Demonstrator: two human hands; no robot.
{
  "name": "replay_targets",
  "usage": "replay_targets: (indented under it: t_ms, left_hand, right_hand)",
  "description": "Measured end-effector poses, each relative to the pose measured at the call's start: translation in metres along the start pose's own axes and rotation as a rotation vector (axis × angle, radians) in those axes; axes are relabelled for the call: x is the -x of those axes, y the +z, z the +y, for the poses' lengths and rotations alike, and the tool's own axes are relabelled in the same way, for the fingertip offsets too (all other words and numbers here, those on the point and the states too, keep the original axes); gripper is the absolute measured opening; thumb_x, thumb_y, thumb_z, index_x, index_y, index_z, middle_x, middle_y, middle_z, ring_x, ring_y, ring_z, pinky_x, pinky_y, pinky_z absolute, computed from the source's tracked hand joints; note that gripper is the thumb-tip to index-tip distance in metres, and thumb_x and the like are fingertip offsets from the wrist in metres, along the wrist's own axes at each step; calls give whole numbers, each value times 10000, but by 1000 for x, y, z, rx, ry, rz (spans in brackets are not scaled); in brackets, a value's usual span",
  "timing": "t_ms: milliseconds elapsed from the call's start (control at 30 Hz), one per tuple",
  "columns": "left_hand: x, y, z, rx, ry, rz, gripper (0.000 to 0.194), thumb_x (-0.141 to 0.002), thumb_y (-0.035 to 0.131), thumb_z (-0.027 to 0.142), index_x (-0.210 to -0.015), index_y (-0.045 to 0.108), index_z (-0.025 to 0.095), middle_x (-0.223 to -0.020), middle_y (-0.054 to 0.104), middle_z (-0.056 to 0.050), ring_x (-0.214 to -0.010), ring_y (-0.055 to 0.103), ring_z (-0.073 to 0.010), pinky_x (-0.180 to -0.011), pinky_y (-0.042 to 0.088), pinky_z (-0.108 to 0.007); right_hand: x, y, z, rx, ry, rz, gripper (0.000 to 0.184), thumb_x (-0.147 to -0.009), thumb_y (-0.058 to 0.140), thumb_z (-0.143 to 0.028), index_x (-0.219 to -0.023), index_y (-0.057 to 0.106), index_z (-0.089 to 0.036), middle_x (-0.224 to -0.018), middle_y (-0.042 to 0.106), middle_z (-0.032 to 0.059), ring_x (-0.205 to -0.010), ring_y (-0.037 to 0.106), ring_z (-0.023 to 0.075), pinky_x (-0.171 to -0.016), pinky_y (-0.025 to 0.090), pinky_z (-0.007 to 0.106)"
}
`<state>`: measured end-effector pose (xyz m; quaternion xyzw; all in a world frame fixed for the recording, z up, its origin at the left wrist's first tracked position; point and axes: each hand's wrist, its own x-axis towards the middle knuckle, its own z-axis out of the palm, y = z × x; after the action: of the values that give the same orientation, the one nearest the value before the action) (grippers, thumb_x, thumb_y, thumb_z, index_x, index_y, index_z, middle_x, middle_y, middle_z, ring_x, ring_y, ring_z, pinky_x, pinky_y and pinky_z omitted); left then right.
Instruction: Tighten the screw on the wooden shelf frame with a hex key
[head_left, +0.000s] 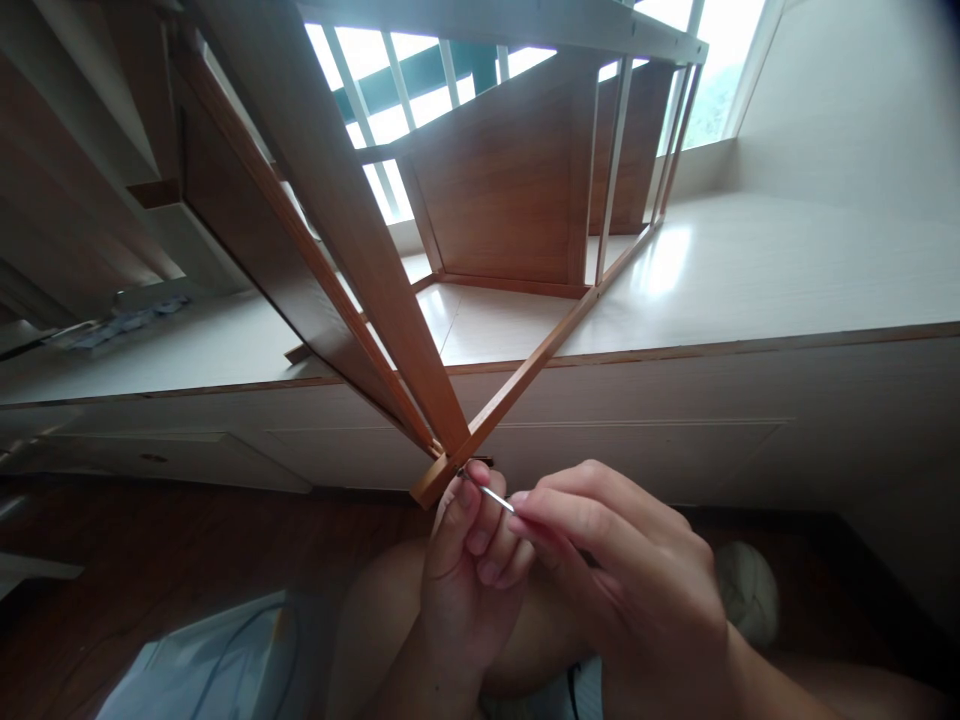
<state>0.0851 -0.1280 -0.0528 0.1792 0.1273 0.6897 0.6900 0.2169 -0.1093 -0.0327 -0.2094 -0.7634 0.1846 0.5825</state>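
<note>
My right hand (630, 560) pinches the near end of a thin metal rod (496, 499), which could be a hex key or a thin screwdriver. The rod's far end lies between the thumb and forefinger of my left hand (480, 560), whose other fingers are curled. That tip meets the low front corner of a wooden frame (525, 372), by the end of a brown rail (437, 478). Whether a screw sits under the fingertips cannot be seen. The frame has brown panels (502, 180) and thin bars, and leans across a white ledge.
The white ledge (787, 270) runs along a window, its front edge just beyond my hands. Below it are white cabinet fronts (600, 450). My bent legs are under my hands. A pale box-like thing (202, 660) with a cable stands on the dark floor at lower left.
</note>
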Motion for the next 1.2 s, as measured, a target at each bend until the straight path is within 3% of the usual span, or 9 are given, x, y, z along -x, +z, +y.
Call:
replay_targets:
  t_ms: [133,433,700,1033,1200]
  left_hand:
    - [0,-3,0,11,7,-5,107,-894,677,236,-917,713,138,-580,290,91,-404,189,-20,-387,359,-102]
    - [0,0,-2,30,12,-36,115,-901,673,229,-934,731,136,-545,305,97,-408,181,-22,-386,347,-98]
    - [-1,1,-2,27,-1,6,117,-877,705,242,-903,736,131,-536,260,101,-409,170,-24,-386,334,-98]
    - [0,2,-2,9,7,9,111,-884,696,258,-890,695,147,-567,266,96,-396,151,-26,-382,329,-104]
    - [-1,-1,-2,13,14,-15,106,-899,673,253,-899,679,148,-589,279,93,-405,157,-24,-392,333,-100]
  right_hand:
    - [1,1,-1,42,-6,-18,239,-844,625,11,-1029,691,-126,-935,654,79,-812,586,125,-688,515,230]
    - [0,0,0,64,-88,4,314,-831,621,33,-1125,676,-59,-1114,659,129,-999,600,167,-850,545,262]
    - [1,3,-2,16,-33,36,391,-840,616,39,-1210,658,-79,-1133,663,117,-1017,624,164,-879,567,267]
    - [-2,3,3,-6,-5,55,311,-830,676,-9,-1111,695,-141,-961,707,70,-857,625,155,-760,557,272]
    - [-3,6,0,-17,57,54,140,-841,699,-67,-962,703,-136,-835,694,51,-768,607,134,-705,530,247]
